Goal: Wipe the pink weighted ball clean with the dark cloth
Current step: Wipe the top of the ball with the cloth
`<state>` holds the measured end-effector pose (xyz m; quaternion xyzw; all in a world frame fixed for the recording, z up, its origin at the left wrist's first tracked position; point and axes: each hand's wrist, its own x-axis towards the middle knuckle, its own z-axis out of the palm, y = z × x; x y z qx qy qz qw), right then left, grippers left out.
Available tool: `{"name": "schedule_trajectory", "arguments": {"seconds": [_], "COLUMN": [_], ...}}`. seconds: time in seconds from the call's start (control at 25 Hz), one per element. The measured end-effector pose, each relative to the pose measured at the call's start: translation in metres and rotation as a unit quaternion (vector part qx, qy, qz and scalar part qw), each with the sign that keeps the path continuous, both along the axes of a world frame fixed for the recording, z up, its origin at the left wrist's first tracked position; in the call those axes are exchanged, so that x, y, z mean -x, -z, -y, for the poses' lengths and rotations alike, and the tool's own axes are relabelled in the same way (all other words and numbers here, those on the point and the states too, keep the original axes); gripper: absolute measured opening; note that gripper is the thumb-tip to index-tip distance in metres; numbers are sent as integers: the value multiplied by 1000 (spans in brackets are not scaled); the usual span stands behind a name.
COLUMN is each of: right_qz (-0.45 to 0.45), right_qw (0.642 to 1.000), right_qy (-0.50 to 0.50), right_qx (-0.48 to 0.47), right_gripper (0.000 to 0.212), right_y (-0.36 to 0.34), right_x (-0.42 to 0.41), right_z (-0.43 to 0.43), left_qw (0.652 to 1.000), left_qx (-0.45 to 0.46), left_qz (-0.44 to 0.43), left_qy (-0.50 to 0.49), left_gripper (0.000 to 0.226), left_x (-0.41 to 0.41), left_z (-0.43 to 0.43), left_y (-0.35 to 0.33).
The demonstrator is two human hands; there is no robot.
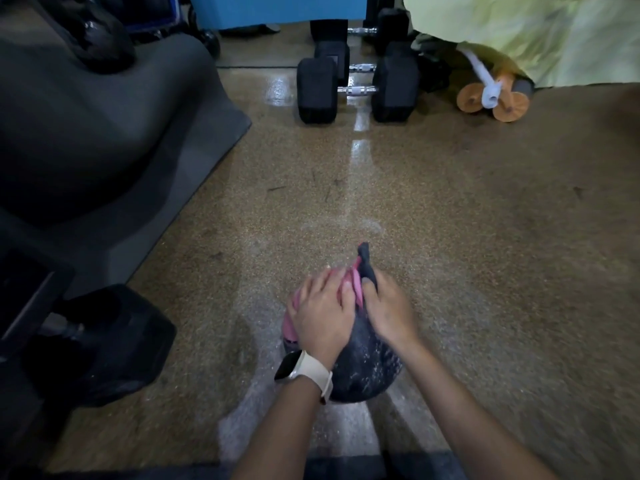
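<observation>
The pink weighted ball (289,323) rests on the speckled floor near the bottom centre, mostly hidden under my hands and the dark cloth (367,362). The cloth drapes over the ball's near and right side, and one corner sticks up at the far side. My left hand (323,311), with a white watch on its wrist, lies flat on the ball's top left with fingers spread. My right hand (388,306) grips the cloth and presses it against the ball's upper right.
Black dumbbells (356,90) stand in a row at the far centre. A dark mat (145,174) and dark equipment fill the left side, with another dumbbell (114,344) at lower left. An orange-wheeled ab roller (493,98) and a yellow-green cover (540,32) sit at the far right.
</observation>
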<state>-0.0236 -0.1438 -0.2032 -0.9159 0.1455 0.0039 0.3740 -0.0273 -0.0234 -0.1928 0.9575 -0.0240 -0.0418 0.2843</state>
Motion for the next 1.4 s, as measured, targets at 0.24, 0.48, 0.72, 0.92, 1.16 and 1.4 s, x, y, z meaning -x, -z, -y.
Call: {"name": "schedule_trajectory", "arguments": {"seconds": [0.24,0.48,0.72,0.92,1.16,1.4], "right_qz": [23,74,-15,82,-38,77], "right_qw": [997,994,1000,993,998,992], "right_qy": [-70,-54,-15,-68,7,-84], "right_qx": [-32,62,-19,45,-55,59], "right_gripper": [38,52,53,55,36,52], "right_y": [-4,-4,-10,-1,-10,-3], "right_x": [27,64,-10,74,-17,53], "right_z": [6,-22,0,-23,13,-3], "left_qw": [1000,999,1000,996,999,997], "left_qx": [2,4,8,66,-15,-10], "left_qz": [-15,-36,-7,-63,-32,-72], "left_qy": [14,-7,-5,-5,-23,9], "left_gripper": [77,67,75,56,50,42], "left_x": [6,0,6,-28,20,-12], "left_z": [0,2,3,-7,5,11], "left_y": [-2,-4,-6,4,-9,-7]}}
